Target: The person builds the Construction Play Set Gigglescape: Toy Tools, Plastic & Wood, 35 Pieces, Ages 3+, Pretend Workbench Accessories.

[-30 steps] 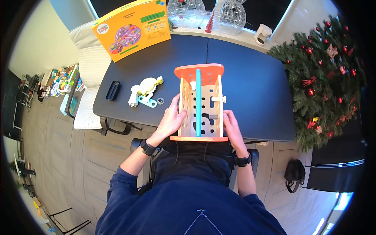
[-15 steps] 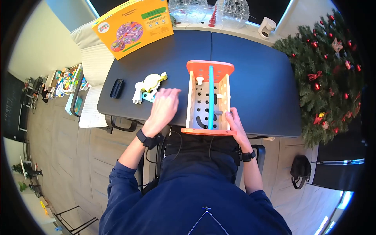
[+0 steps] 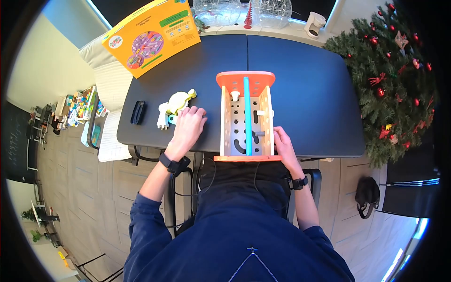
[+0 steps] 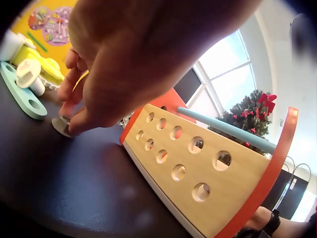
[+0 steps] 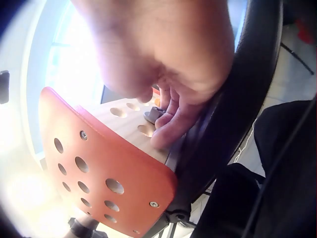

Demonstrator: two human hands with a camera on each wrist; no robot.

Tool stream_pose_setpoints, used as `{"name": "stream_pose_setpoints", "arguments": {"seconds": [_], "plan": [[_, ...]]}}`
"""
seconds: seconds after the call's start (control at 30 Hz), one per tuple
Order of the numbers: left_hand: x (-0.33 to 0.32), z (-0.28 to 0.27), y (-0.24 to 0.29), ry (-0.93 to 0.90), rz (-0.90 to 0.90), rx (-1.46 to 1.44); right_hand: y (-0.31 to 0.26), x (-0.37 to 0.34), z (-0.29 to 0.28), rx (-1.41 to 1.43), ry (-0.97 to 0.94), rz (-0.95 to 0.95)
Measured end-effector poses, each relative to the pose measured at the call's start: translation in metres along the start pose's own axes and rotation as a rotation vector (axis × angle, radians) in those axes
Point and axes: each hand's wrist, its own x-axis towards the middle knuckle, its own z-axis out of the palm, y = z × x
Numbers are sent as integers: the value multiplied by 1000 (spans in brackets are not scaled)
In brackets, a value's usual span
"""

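Note:
On the table's near edge stands a toy wooden toolbox (image 3: 237, 113) with orange end panels and a blue rod handle (image 3: 247, 113). My left hand (image 3: 187, 131) is left of it, its thumb and fingertips pinching a grey toy nut (image 4: 62, 126) low over the tabletop. At the toolbox's right wall, my right hand (image 3: 285, 149) has curled fingers on the grey head of a toy bolt (image 5: 154, 116). The bolt's threaded shaft (image 3: 260, 134) pokes inside the box. Beyond the left hand lie yellow and white toy pieces (image 3: 177, 102) and a light-blue holed strip (image 4: 25, 94).
A black case (image 3: 137, 113) sits at the table's left. A yellow play-set box (image 3: 152, 40) stands at the back left. White pegs (image 3: 235, 96) are fitted in the toolbox. A decorated tree (image 3: 376, 80) rises beyond the table's right edge.
My left hand has left the toolbox's left wall and moved left to the grey nut beside the toy pieces. The right hand stays at the toolbox's right wall.

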Motion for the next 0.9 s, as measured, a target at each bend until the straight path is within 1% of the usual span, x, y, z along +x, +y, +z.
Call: {"name": "stream_pose_setpoints", "arguments": {"seconds": [0.1,0.2,0.23,0.27,0.33,0.43,0.53,0.63,0.73,0.9], "plan": [[11,-35,36,131,-60,-403,-3,0,0,-61,12,-37],[12,-45,59,86,88,-515,-7,-3,3,-141,36,-74],[12,-42,64,61,148,-491,-9,-3,4,-170,48,-91],[13,-42,71,-28,150,-614,-11,-4,5,-193,56,-87],[17,-36,76,-181,206,-692,-14,-7,6,-238,79,-77],[29,-31,80,-264,289,-572,-13,-9,10,-309,107,-112],[40,-33,82,-378,318,-393,-8,-8,9,-273,96,-144],[46,-29,89,-409,355,-410,-4,-7,8,-284,97,-135],[53,-30,91,-517,392,-333,-2,-6,6,-313,95,-164],[59,-6,87,-594,435,-307,-5,-8,7,-229,60,-152]]}}
